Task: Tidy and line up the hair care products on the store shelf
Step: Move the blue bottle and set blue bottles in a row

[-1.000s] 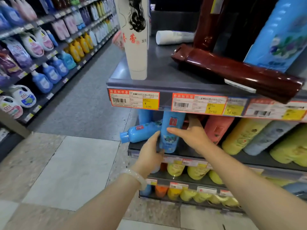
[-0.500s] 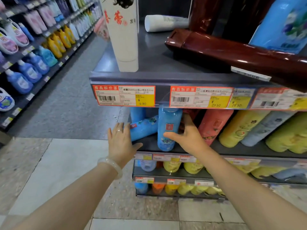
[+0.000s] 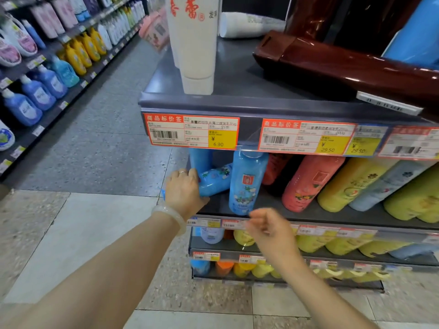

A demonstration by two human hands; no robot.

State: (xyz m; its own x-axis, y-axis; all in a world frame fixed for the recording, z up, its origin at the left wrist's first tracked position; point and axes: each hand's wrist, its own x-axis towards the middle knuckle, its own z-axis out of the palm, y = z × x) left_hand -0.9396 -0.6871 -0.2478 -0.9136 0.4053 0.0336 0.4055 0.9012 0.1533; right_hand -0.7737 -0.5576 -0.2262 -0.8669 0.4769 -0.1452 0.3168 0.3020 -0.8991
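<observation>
Middle shelf (image 3: 308, 218), left end.
Toppled bottle (image 3: 215, 179) lying left of upright bottle (image 3: 245, 184); leaning bottles (image 3: 306, 184) to the right; tube (image 3: 197, 43) on shelf above.

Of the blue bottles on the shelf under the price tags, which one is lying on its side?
The toppled blue bottle that the left hand holds. The tall blue bottle beside it stands upright.

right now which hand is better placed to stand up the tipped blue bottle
Left. The left hand already grips the cap end of the tipped blue plastic bottle; the right hand hangs off the shelf, loosely curled, holding nothing.
</observation>
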